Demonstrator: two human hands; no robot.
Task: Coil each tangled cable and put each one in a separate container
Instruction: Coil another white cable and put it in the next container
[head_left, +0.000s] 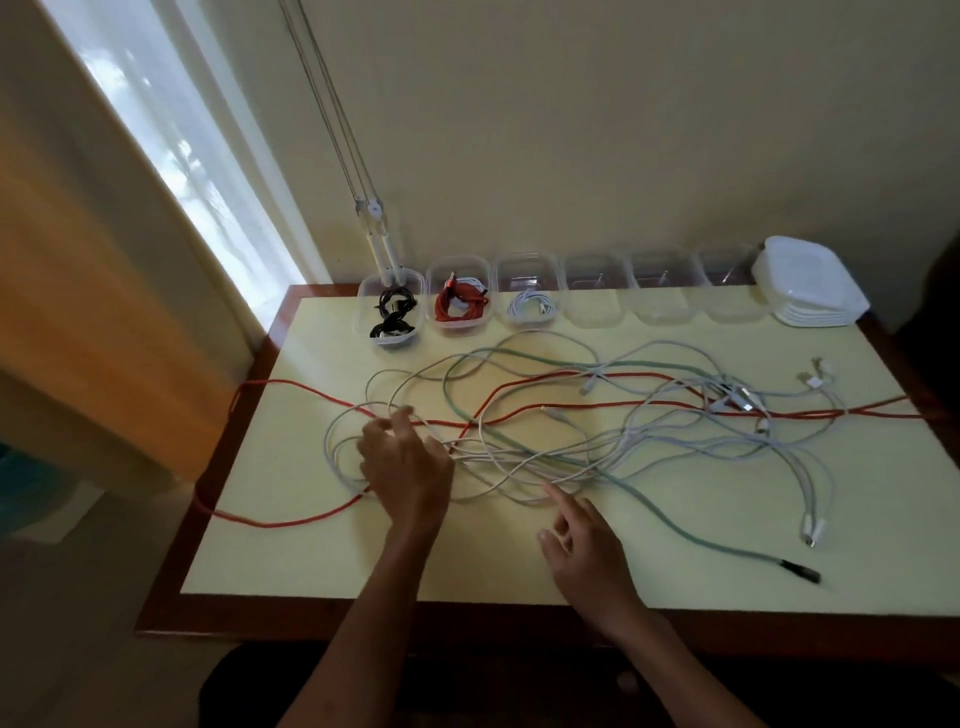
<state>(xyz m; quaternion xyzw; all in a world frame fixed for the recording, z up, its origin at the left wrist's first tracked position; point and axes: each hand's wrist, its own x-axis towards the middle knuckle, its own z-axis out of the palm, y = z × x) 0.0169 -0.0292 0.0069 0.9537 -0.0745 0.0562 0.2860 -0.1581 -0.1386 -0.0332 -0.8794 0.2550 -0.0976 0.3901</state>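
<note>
A: One counter (322, 561), pale top, dark wood edge. Holdings, largest first?

B: Item 1, the tangle (597, 436): white cables, a long red cable (649, 405) and a green cable (691, 525) with a dark plug, overlapping across the middle and right of the counter. The red one hangs off the left edge and reaches the right edge.

A: Item 2?

B: Six clear containers in a row along the far edge. First holds a coiled black cable (392, 317), second a red coil (460, 306), third a white coil (532, 306); the other three look empty. A stack of white lids (810, 291) sits at the row's right end.

A: Hands?

B: Left hand (408, 462) rests on the white loops at the tangle's left, fingertips pinching a strand. Right hand (587, 545) holds nothing, fingers loose, forefinger pointing at the crossing strands.

A: Risks?

B: Likely, pulling the pinched strand while others lie across it would tighten the knot or drag neighbours along; the overhanging red cable could slide to the floor
</note>
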